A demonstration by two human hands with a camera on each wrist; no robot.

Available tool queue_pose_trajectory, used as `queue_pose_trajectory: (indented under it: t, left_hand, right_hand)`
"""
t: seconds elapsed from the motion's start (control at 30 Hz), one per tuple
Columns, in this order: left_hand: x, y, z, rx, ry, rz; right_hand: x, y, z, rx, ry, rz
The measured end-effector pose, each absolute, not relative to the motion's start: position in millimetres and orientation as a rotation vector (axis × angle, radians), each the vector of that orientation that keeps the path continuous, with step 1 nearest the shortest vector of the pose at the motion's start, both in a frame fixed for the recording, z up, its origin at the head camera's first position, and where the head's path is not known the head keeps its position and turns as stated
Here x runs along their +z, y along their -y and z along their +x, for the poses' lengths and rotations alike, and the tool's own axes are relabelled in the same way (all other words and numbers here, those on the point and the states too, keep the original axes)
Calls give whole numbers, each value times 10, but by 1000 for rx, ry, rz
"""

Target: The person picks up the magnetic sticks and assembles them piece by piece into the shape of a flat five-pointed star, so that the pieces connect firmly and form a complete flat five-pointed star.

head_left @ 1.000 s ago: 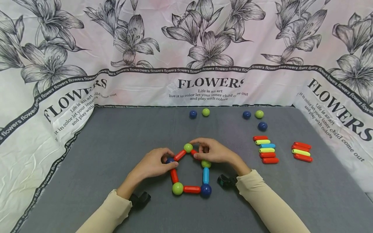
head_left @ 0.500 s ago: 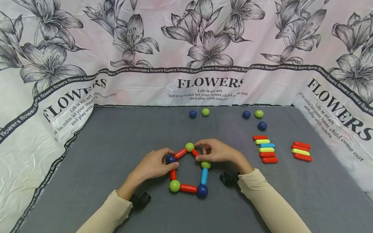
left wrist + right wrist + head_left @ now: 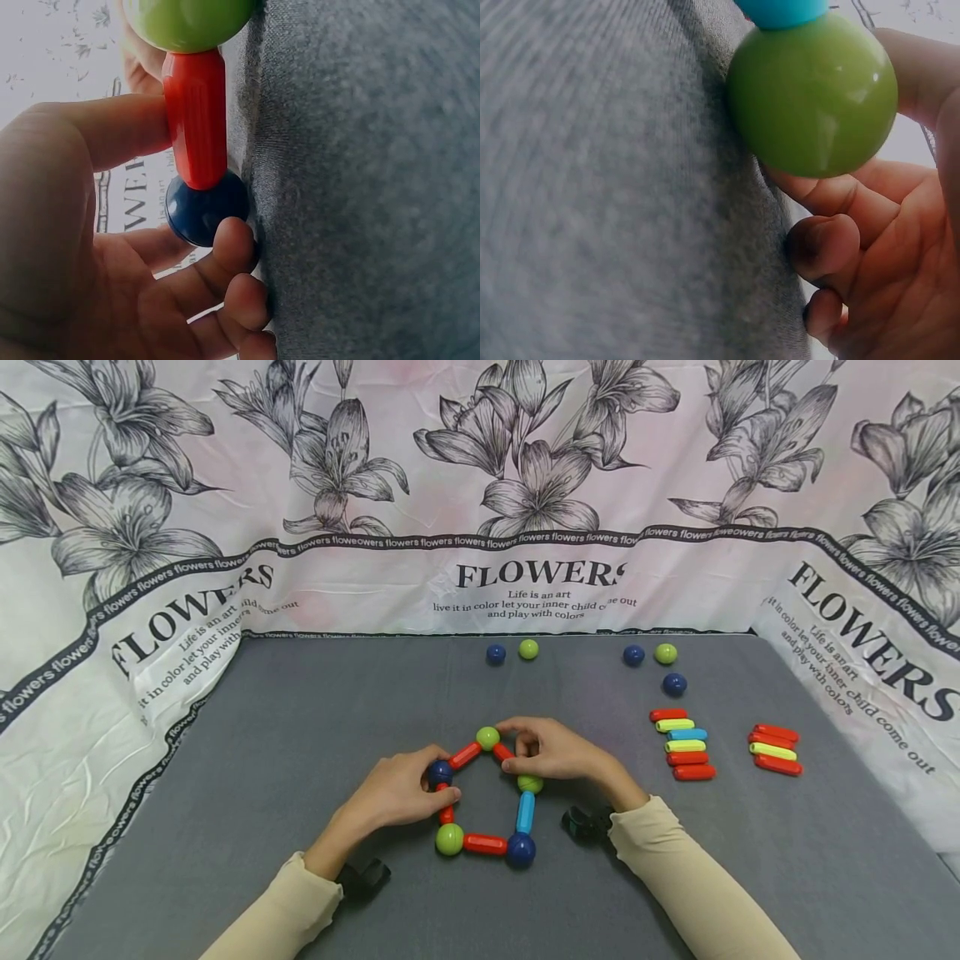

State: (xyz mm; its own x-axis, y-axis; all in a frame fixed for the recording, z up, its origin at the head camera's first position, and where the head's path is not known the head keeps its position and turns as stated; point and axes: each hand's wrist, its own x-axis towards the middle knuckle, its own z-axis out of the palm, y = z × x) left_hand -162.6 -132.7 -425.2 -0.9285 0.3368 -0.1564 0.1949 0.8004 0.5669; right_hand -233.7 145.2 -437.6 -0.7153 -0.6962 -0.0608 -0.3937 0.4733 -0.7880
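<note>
A closed five-sided ring of balls and rods lies on the grey cloth in the head view. Its corners are a top green ball (image 3: 487,738), a left navy ball (image 3: 440,772), a lower green ball (image 3: 449,839), a lower navy ball (image 3: 521,850) and a right green ball (image 3: 530,784). Red rods such as the bottom red rod (image 3: 485,844) join them, with one light-blue rod (image 3: 525,812) on the right. My left hand (image 3: 401,789) curls its fingers round the left navy ball, its thumb against the left red rod (image 3: 196,120). My right hand (image 3: 555,749) pinches the upper-right red rod (image 3: 503,752), partly hidden.
Behind the ring sit a loose navy ball (image 3: 496,654) and green ball (image 3: 528,649). Further right are another green ball (image 3: 665,653) and two navy balls. Two rows of coloured rods lie at right, including a yellow rod (image 3: 772,751). A flower-printed cloth (image 3: 360,581) stands behind.
The ring's lower corners have shifted slightly left and its top ball slightly right. My left thumb has slid a little toward the near side along the left red rod. The right hand has barely moved.
</note>
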Motion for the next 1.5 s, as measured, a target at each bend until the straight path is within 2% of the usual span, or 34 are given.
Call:
queue_pose_trajectory:
  t: [0.77,1.5]
  left_hand:
    - [-4253,1319,-1638,851,-2737,359]
    - [-4264,1271,-1614,844,-2788,320]
  right_hand:
    - [-4432,-1471,-2343,-1183,-2408,-985]
    - [-4393,-1425,-2336,-1125,-2459,-942]
